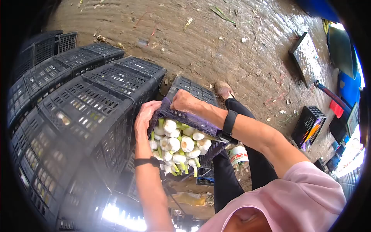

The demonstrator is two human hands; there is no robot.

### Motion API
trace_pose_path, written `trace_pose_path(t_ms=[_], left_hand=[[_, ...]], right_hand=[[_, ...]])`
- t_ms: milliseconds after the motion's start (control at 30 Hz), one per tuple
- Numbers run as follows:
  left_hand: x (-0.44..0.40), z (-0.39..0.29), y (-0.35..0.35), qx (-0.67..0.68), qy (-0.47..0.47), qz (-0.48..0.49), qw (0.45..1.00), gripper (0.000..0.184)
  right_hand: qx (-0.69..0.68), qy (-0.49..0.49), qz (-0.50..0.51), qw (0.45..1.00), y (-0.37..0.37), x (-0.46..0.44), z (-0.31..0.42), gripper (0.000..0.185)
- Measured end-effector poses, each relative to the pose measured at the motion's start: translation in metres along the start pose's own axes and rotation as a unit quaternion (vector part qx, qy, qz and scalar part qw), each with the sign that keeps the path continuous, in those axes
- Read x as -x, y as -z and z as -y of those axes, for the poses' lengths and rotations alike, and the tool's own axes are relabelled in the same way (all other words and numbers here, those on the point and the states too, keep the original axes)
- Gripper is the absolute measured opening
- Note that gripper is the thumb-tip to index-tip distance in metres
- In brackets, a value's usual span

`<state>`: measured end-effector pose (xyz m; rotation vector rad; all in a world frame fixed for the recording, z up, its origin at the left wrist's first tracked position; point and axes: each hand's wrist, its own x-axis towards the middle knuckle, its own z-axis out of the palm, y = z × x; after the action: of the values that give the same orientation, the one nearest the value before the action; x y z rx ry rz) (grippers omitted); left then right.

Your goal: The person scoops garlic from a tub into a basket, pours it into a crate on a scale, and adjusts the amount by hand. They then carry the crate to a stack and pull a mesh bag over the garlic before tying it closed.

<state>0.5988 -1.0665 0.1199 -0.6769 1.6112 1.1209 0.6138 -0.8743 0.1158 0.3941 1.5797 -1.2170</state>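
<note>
Pink shirt [278,201]: worn by the person, lower right, nearest the view.
Black trousers [225,172]: below the shirt, with one brown shoe [224,89] on the ground.
Wrist wear, two: a black strap [147,161] on the left forearm; a black watch [229,125] on the right wrist.
Left hand [145,115], one: set against the outer left corner of the crate of garlic, fingers bent at the rim; how firmly they hold cannot be told.
Right hand [183,101], one: at the far rim of the same crate, close beside the left; fingers curled in, closed on the rim.
Purple crate [197,123], one: mesh-sided, tilted in view, in front of the person and between the forearms.
Garlic bulbs [174,144], many: white, with cut green stems, heaped inside the purple crate.
White bucket [238,154], one: red marking on its side, standing between the legs.
Black crate [195,89], one: slotted, just beyond the right hand.
Stacked black crates [92,100], several: slotted, in rows along the left; pale contents show through some openings.
Black basket [308,125], one: on the right, orange and purple matter within.
Flat panel [305,58], one: dark-edged, wet-looking, upper right.
Ground [232,46]: brown, muddy, scattered with plant scraps.
</note>
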Motion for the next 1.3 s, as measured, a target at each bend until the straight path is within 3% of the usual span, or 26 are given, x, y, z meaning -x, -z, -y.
trace_pose_path(t_ms=[33, 100, 167, 233, 267, 300, 367, 433, 500, 533, 600, 633, 700, 767, 800, 833, 867, 900, 933, 967, 1000, 1033, 1100, 1167, 1233, 1300], left_hand=[[-0.002, -0.001, 0.003, -0.026, 0.007, 0.002, 1.000, 0.019], [0.002, -0.004, 0.002, -0.027, 0.015, -0.003, 1.000, 0.013], [0.000, -0.006, -0.001, 0.042, 0.058, -0.003, 0.997, 0.011], [-0.005, -0.005, -0.002, 0.024, 0.060, -0.013, 0.998, 0.007], [-0.009, -0.002, -0.004, 0.014, 0.014, -0.036, 0.999, 0.007], [-0.010, 0.002, -0.006, 0.004, -0.032, -0.058, 0.998, 0.008], [-0.006, 0.005, -0.008, 0.039, -0.043, -0.081, 0.995, 0.010], [0.002, -0.002, -0.010, -0.082, -0.146, -0.112, 0.980, 0.012], [0.016, -0.014, -0.024, -0.134, -0.186, -0.149, 0.962, 0.014], [0.025, -0.016, -0.033, -0.173, -0.289, -0.198, 0.921, 0.013], [0.051, -0.012, -0.046, -0.293, -0.430, -0.307, 0.797, 0.010], [0.068, -0.007, -0.054, -0.322, -0.454, -0.375, 0.741, 0.007], [0.104, 0.007, -0.065, -0.310, -0.488, -0.482, 0.658, 0.009], [0.145, 0.027, -0.073, -0.365, -0.466, -0.546, 0.593, 0.011], [0.164, 0.052, -0.075, -0.387, -0.469, -0.538, 0.584, 0.012], [0.184, 0.076, -0.073, -0.397, -0.482, -0.525, 0.578, 0.013], [0.203, 0.106, -0.069, -0.395, -0.450, -0.563, 0.570, 0.015], [0.223, 0.136, -0.065, -0.386, -0.329, -0.633, 0.585, 0.019], [0.238, 0.168, -0.057, -0.298, -0.207, -0.685, 0.632, 0.021], [0.250, 0.199, -0.056, -0.114, -0.076, -0.694, 0.707, 0.032], [0.261, 0.262, -0.048, 0.171, -0.047, -0.600, 0.780, 0.039], [0.255, 0.326, -0.044, 0.440, -0.022, -0.448, 0.778, 0.046], [0.233, 0.397, -0.047, 0.645, 0.290, -0.341, 0.620, 0.055], [0.196, 0.444, -0.080, 0.664, 0.045, -0.197, 0.720, 0.052], [0.177, 0.421, -0.100, 0.741, 0.006, -0.226, 0.632, 0.046], [0.171, 0.440, -0.104, 0.755, -0.017, -0.216, 0.619, 0.042]], right_hand=[[0.003, -0.044, 0.049, 0.998, 0.010, -0.001, 0.007, 0.026], [-0.198, -0.064, 0.084, 0.974, 0.016, -0.013, -0.008, 0.023], [-0.220, -0.105, 0.129, 0.961, 0.022, -0.023, -0.016, 0.020], [-0.331, -0.094, 0.261, 0.902, 0.017, -0.034, -0.026, 0.030], [-0.267, -0.036, 0.159, 0.950, 0.007, -0.031, -0.024, 0.027], [-0.270, -0.039, 0.161, 0.949, 0.001, -0.034, -0.025, 0.027], [-0.312, -0.009, 0.033, 0.949, -0.006, -0.032, -0.025, 0.020], [-0.274, 0.049, -0.009, 0.960, -0.013, -0.025, -0.018, 0.017], [-0.174, 0.197, -0.184, 0.947, -0.009, -0.012, -0.006, 0.015], [-0.114, 0.258, -0.261, 0.923, -0.010, 0.004, -0.004, 0.015], [0.017, 0.382, -0.273, 0.883, -0.012, 0.038, -0.001, 0.012], [0.054, 0.434, -0.263, 0.860, -0.013, 0.051, -0.002, 0.011], [0.153, 0.611, -0.232, 0.741, -0.010, 0.078, -0.001, 0.011], [0.243, 0.683, -0.214, 0.655, -0.018, 0.110, -0.013, 0.014], [0.241, 0.699, -0.200, 0.643, -0.016, 0.127, -0.014, 0.011], [0.199, 0.691, -0.140, 0.681, -0.004, 0.138, -0.025, 0.013], [0.329, 0.522, -0.199, 0.762, 0.003, 0.141, -0.044, 0.019], [-0.040, 0.360, -0.216, 0.907, 0.012, 0.145, -0.062, 0.027], [-0.153, 0.250, -0.213, 0.932, 0.028, 0.122, -0.098, 0.041], [-0.319, 0.183, -0.132, 0.920, 0.025, 0.119, -0.136, 0.048], [-0.315, 0.082, -0.015, 0.946, 0.023, 0.112, -0.176, 0.056], [-0.346, -0.004, 0.022, 0.938, 0.010, 0.114, -0.186, 0.056], [-0.279, 0.122, 0.054, 0.951, -0.003, 0.126, -0.198, 0.056], [-0.347, 0.096, 0.011, 0.933, -0.013, 0.143, -0.197, 0.049], [-0.354, 0.082, -0.031, 0.931, -0.015, 0.142, -0.203, 0.038], [-0.252, 0.080, -0.072, 0.962, -0.003, 0.134, -0.208, 0.029]])
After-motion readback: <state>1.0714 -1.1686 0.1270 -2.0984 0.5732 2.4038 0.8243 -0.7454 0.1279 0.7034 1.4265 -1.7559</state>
